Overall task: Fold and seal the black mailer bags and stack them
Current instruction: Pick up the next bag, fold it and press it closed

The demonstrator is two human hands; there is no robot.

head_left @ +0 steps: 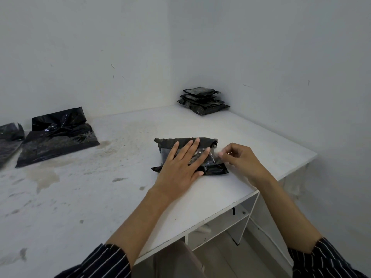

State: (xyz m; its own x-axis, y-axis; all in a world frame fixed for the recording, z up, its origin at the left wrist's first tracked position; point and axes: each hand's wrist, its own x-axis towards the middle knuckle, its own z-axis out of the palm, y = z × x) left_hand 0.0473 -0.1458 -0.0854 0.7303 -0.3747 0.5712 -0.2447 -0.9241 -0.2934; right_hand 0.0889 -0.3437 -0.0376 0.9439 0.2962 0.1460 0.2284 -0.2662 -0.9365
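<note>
A folded black mailer bag (214,169) lies on the white table (100,197) near its right edge. My left hand (182,163) rests flat on top of it, fingers straight and spread. At the bag's right end my right hand (239,159) pinches a thin clear strip between thumb and fingertips. A stack of several folded, sealed black bags (202,101) sits in the far corner against the walls. Unfolded black bags (58,137) lie at the far left, with another (10,137) cut off by the frame edge.
White walls close in the table at the back and right. The table's right edge runs close beside the bag. Below it stands a white shelf unit (226,223). Stains mark the tabletop at the left.
</note>
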